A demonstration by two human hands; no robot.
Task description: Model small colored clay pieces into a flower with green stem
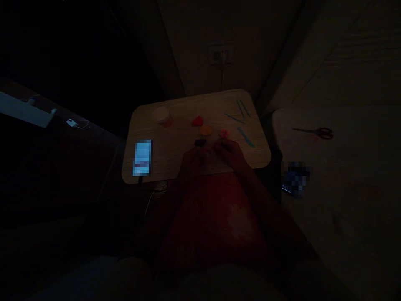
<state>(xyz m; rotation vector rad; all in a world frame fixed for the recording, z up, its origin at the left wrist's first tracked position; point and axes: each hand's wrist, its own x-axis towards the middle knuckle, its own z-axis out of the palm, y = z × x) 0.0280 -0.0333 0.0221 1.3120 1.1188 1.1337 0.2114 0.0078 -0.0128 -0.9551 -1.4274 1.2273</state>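
In dim light, my left hand (190,161) and my right hand (230,152) rest close together at the near edge of a small wooden table (175,154). The fingers of both look bent inward, and whatever lies between them is too dark to make out. Just beyond my left fingers sits a dark lump (200,142). A coral-pink piece (224,133), ring-like in shape, lies right above my right fingertips. Farther back are an orange lump (206,130) and a red lump (197,121), which look like modelling clay.
A pale tub (162,116) stands at the table's back left, with a lit phone (142,158) in front. Thin blue sticks (234,118) and a blue plastic knife (246,137) lie at right. Scissors (316,132) rest on a pale surface beyond. A wall socket (221,54) holds a plug.
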